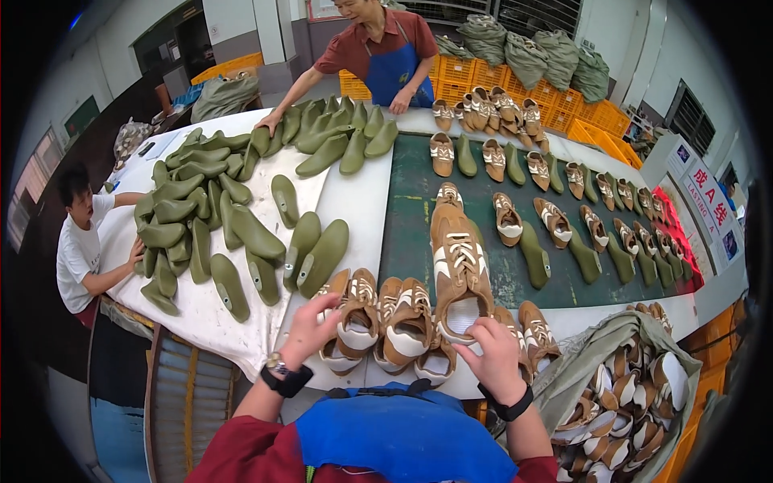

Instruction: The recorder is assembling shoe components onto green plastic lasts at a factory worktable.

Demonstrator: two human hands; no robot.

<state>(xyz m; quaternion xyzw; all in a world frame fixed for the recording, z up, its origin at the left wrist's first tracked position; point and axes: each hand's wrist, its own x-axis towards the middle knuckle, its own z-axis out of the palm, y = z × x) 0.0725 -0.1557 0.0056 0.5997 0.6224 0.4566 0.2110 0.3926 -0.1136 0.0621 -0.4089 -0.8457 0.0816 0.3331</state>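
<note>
My right hand grips the heel rim of a tan and white shoe upper that lies lengthwise across the table edge and the green belt. Over a row of the same tan and white uppers at the near edge hovers my left hand, fingers spread and touching the leftmost one, holding nothing. Two olive green shoe lasts lie just beyond that row.
Many green lasts cover the white table. Uppers paired with lasts lie along the belt. A sack of uppers sits at my right. One person stands across the table, another sits at the left. Orange crates and sacks stand behind.
</note>
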